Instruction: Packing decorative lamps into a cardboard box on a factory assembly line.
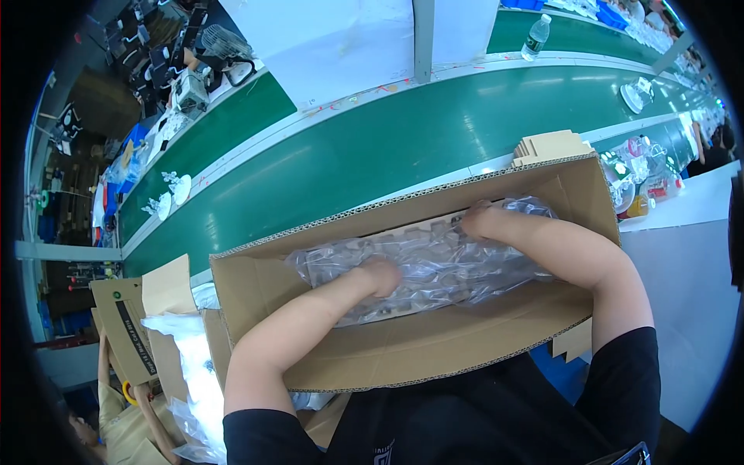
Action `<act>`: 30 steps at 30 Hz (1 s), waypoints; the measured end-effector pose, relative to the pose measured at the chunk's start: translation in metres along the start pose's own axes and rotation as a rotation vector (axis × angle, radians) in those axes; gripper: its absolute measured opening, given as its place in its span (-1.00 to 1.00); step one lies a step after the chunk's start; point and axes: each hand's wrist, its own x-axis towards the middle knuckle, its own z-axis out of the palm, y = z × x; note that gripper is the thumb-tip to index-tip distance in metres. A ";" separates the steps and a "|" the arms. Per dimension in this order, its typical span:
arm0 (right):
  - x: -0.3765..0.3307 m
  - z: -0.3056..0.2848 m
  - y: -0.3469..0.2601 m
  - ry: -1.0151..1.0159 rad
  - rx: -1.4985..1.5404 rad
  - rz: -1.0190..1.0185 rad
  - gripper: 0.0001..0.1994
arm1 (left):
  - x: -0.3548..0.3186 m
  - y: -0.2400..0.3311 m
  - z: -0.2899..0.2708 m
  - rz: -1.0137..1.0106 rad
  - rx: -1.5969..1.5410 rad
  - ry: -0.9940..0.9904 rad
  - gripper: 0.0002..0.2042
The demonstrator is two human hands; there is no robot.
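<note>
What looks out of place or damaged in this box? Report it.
Nothing stands out. Both hands, left and right, press on the crinkled clear plastic bag lying inside the open brown corrugated cardboard box; no tear or spill shows.

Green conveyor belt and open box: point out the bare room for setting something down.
Free: the green belt between the cardboard box and the white panel. Crowded: the box, filled by the plastic-wrapped part under left hand and right hand.

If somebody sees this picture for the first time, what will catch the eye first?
First, the big open cardboard box in the middle, with both bare hands pushed into it. The left hand and the right hand press on a clear plastic bag that lies inside. Behind the box, a long green conveyor belt crosses the picture.
</note>
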 end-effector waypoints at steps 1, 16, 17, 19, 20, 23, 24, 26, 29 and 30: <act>-0.001 -0.002 -0.001 -0.001 0.002 0.005 -0.68 | 0.002 0.004 -0.005 0.004 0.004 0.002 -0.79; -0.009 0.012 0.013 -0.254 -0.028 0.355 -0.53 | 0.008 0.014 0.032 -0.314 0.590 0.064 -0.36; -0.009 0.015 0.017 -0.316 -0.050 0.407 -0.48 | 0.005 0.010 0.035 -0.312 0.644 0.069 -0.35; -0.013 0.014 0.018 -0.379 -0.076 0.456 -0.42 | -0.003 0.008 0.033 -0.312 0.694 0.074 -0.34; -0.017 0.016 0.017 -0.342 -0.077 0.426 -0.38 | -0.006 0.008 0.032 -0.339 0.773 0.040 -0.34; -0.041 -0.001 0.001 -0.211 -0.095 0.281 -0.33 | -0.018 0.013 0.017 -0.348 0.878 -0.047 -0.34; -0.051 -0.007 -0.005 -0.116 -0.108 0.175 -0.33 | -0.022 0.017 0.009 -0.328 0.911 -0.092 -0.34; -0.058 -0.017 -0.018 -0.191 -0.140 0.060 -0.35 | -0.027 0.024 -0.006 -0.333 0.921 -0.159 -0.35; -0.066 -0.021 -0.033 -0.291 -0.130 -0.055 -0.48 | -0.025 0.017 0.003 -0.366 0.922 -0.194 -0.35; -0.069 -0.021 -0.035 -0.318 -0.088 -0.048 -0.59 | -0.024 0.013 0.006 -0.396 0.915 -0.156 -0.35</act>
